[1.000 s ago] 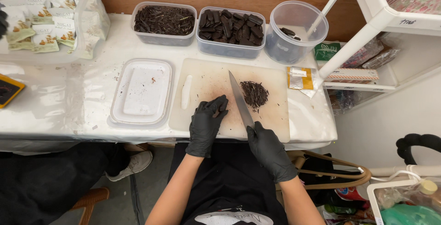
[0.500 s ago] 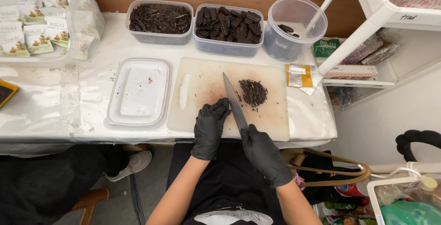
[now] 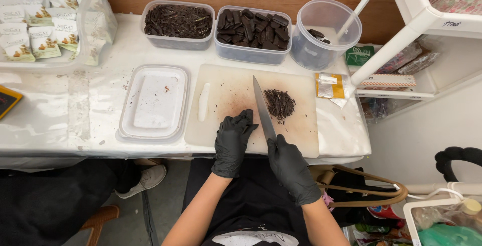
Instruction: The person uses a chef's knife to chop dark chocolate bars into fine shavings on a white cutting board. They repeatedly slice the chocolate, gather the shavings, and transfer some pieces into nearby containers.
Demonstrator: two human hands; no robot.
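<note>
Gripping the knife (image 3: 263, 107) by its handle, the right hand (image 3: 291, 168) angles the blade beside the chopped dark pile (image 3: 279, 104) on the cutting board (image 3: 226, 95), while the left hand (image 3: 232, 140), fingers curled and holding nothing, steadies the board's near edge.

The person is wearing black gloves on the left hand (image 3: 232, 141) and right hand (image 3: 291, 168), leaving forearms bare, and a black top bearing a pale printed patch.
</note>
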